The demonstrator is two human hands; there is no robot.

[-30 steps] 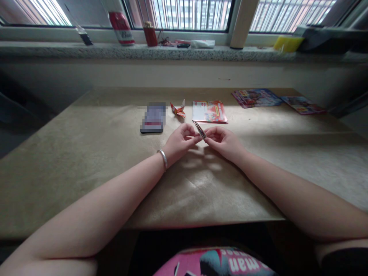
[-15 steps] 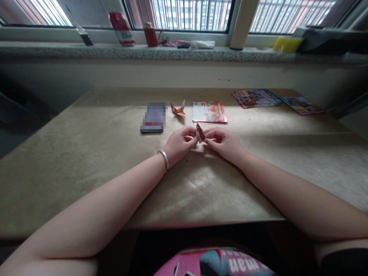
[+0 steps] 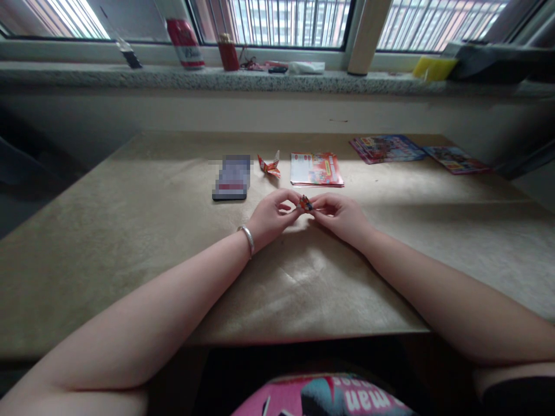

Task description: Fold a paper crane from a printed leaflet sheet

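Observation:
A small piece of folded paper (image 3: 305, 203), patterned in red, white and dark colours, is pinched between my two hands just above the table. My left hand (image 3: 276, 209), with a silver bangle at the wrist, grips its left side with thumb and fingertips. On the other side, my right hand (image 3: 340, 214) pinches it the same way. Fingertips cover part of the paper. Beyond my left hand stands a red and white folded paper crane (image 3: 269, 166). A stack of printed square sheets (image 3: 317, 169) lies just past the folded paper.
A phone with a blurred screen (image 3: 232, 178) lies left of the crane. Colourful leaflets (image 3: 388, 148) rest at the table's far right. Along the granite windowsill (image 3: 277, 82) are a red can (image 3: 185, 43), a red cylindrical holder (image 3: 228, 53) and a yellow object (image 3: 435, 68).
The folded paper has turned between my fingers: it stood tall and pointed, and now looks lower and wider. Both hands have stayed nearly in place.

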